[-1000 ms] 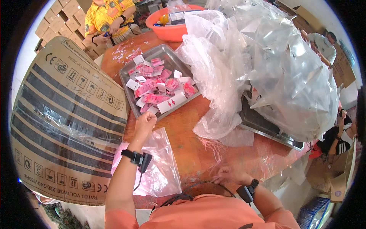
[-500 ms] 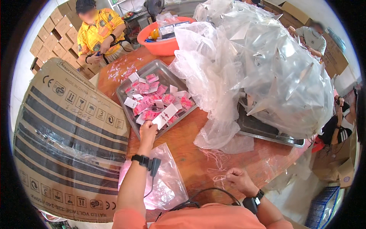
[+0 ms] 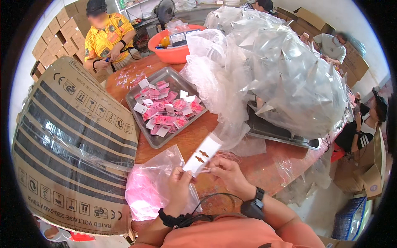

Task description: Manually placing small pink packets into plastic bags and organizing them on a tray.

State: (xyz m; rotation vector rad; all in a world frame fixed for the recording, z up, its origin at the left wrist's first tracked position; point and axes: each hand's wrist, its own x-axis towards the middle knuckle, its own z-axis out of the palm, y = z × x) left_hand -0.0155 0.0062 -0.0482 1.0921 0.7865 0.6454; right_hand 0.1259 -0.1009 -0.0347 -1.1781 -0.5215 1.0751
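Both hands raised over the near edge of the round wooden table: the left hand pinches the lower end of a white card with small brown cut-outs, the right hand closes its fingertips on the card's side, card tilted up toward the metal tray. Tray sits just beyond, holding pink and white packets. A clear plastic bag lies under the left hand; a heap of clear bags at right, a flattened carton at left.
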